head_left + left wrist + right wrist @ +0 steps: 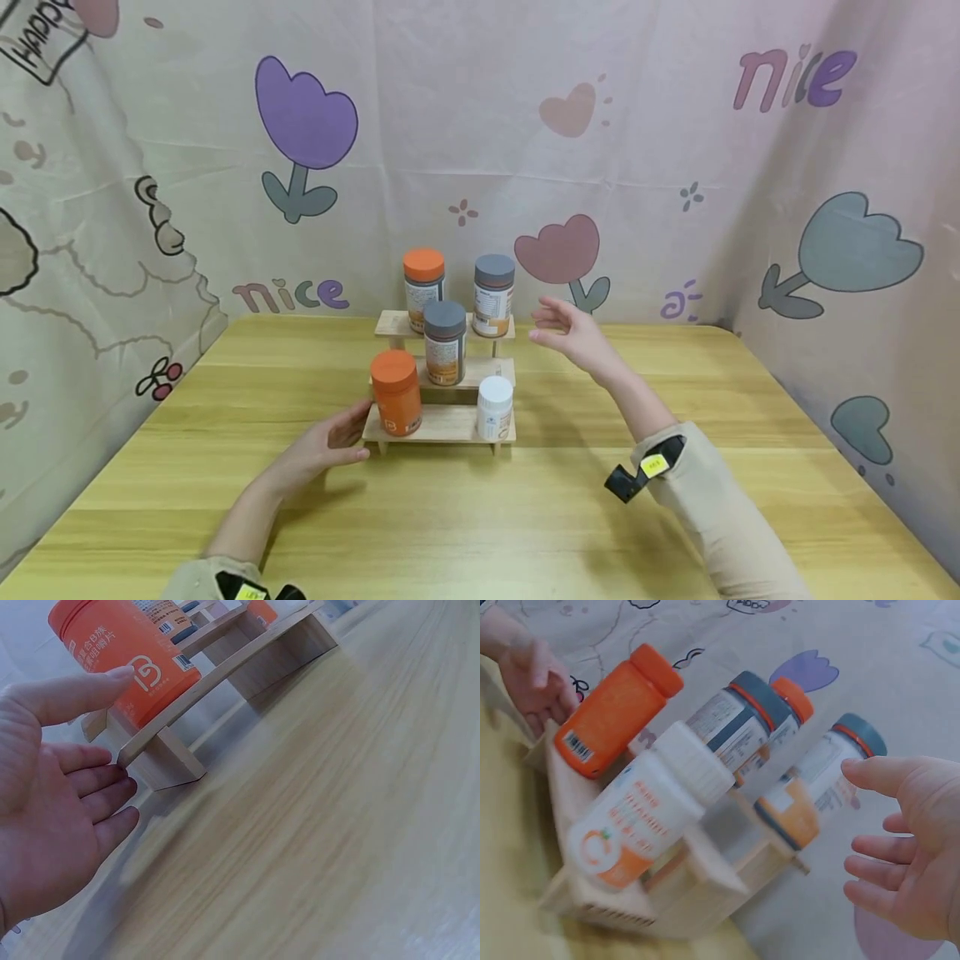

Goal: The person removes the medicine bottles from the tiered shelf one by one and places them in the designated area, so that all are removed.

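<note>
A three-step wooden rack (450,427) bears several pill bottles. On its lowest step stand an orange bottle (397,400) at the left and a small white bottle (495,408) at the right. A grey-capped bottle (446,346) is on the middle step. The top step carries an orange-capped bottle (423,287) and another grey-capped bottle (493,296). My left hand (330,442) is at the rack's lower left end, thumb beside the orange bottle, fingertips right at the step's end in the left wrist view. My right hand (581,337) hovers right of the top step, holding nothing.
The rack stands toward the back of a wood-grain table (450,525). Behind it and along both sides hangs a pale cloth (450,100) printed with flowers and hearts. A camera (622,483) is strapped to the right wrist.
</note>
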{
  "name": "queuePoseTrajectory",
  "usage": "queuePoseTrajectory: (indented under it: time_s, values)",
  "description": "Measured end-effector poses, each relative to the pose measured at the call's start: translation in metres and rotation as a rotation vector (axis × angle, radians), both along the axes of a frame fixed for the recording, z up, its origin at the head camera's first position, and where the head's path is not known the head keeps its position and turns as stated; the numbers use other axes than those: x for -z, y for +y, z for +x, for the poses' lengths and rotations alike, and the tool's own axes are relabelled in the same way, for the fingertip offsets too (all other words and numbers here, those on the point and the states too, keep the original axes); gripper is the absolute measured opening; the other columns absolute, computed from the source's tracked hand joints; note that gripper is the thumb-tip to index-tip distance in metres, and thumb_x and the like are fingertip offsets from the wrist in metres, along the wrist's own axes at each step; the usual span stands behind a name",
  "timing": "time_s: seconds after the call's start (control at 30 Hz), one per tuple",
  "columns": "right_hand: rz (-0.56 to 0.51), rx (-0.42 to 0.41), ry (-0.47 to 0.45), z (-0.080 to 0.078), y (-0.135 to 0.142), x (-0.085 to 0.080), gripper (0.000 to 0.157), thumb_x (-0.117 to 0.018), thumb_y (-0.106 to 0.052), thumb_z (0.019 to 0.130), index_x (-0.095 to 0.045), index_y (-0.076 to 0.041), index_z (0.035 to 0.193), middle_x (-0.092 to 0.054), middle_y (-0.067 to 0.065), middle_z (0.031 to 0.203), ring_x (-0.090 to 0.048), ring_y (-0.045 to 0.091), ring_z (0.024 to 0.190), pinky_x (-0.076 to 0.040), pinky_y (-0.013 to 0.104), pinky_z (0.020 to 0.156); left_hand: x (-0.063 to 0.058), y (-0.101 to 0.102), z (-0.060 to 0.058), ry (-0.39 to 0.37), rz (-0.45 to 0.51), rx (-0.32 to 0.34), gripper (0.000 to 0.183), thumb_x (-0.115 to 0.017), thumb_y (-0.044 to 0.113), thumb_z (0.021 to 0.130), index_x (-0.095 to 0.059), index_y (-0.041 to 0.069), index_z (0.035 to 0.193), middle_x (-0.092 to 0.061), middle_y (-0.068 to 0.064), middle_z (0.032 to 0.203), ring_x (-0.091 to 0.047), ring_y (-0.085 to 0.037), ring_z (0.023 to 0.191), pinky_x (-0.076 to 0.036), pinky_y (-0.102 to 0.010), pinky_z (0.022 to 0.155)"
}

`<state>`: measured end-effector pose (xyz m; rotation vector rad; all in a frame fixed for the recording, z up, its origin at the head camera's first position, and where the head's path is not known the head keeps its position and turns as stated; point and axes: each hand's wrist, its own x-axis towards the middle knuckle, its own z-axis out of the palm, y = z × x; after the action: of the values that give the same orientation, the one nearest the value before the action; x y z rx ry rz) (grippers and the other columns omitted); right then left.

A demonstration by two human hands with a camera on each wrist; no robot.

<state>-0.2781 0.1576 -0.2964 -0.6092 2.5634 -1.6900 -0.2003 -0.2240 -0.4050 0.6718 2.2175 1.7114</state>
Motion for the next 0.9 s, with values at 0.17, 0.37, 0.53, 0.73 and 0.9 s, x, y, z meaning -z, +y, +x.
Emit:
queuePoseTrajectory:
  time_s: [0.17, 0.37, 0.53, 0.73, 0.9]
  values:
    - [0.031, 0.039, 0.022, -0.009, -0.011, -0.020, 0.067, -0.065, -0.017, 0.087, -0.031, -0.004, 0.143, -0.048, 0.016, 0.134, -0.046, 0.028, 0.121, -0.040, 0.042, 0.098, 0.001, -0.001, 0.000, 0.008, 0.007, 0.007, 0.072, -0.056, 0.006, 0.090, -0.011, -0.011, 0.144, -0.009, -0.030, 0.148, -0.013, -0.046, 0.134, -0.026, -0.011, 0.098]
    - [0.043, 0.054, 0.035, -0.018, -0.024, -0.034, 0.070, -0.067, -0.023, 0.086, -0.031, -0.008, 0.144, -0.047, 0.013, 0.134, -0.045, 0.025, 0.121, -0.040, 0.042, 0.098, 0.002, 0.000, 0.001, 0.024, 0.007, 0.005, 0.071, -0.056, 0.006, 0.090, -0.013, -0.013, 0.142, -0.011, -0.031, 0.147, -0.015, -0.047, 0.133, -0.026, -0.010, 0.096]
    - [0.047, 0.073, 0.060, -0.024, -0.034, -0.040, 0.071, -0.069, -0.025, 0.084, -0.032, -0.009, 0.144, -0.047, 0.013, 0.132, -0.046, 0.026, 0.121, -0.041, 0.040, 0.098, 0.003, 0.000, 0.001, 0.022, 0.012, 0.006, 0.070, -0.056, 0.005, 0.090, -0.013, -0.013, 0.142, -0.011, -0.032, 0.147, -0.014, -0.047, 0.133, -0.026, -0.009, 0.096]
    - [0.080, 0.091, 0.107, -0.030, -0.047, -0.043, 0.070, -0.070, -0.024, 0.083, -0.036, -0.007, 0.142, -0.048, 0.014, 0.131, -0.047, 0.028, 0.117, -0.041, 0.041, 0.096, 0.004, -0.001, 0.001, 0.014, 0.011, 0.003, 0.071, -0.056, 0.007, 0.090, -0.013, -0.012, 0.143, -0.011, -0.031, 0.148, -0.014, -0.047, 0.133, -0.026, -0.009, 0.096]
    - [0.140, 0.133, 0.148, -0.032, -0.055, -0.042, 0.071, -0.071, -0.026, 0.082, -0.036, -0.006, 0.141, -0.047, 0.015, 0.128, -0.048, 0.027, 0.113, -0.042, 0.041, 0.093, 0.005, -0.002, 0.002, 0.008, 0.010, -0.002, 0.071, -0.056, 0.007, 0.090, -0.012, -0.012, 0.143, -0.010, -0.031, 0.147, -0.013, -0.047, 0.133, -0.026, -0.009, 0.096]
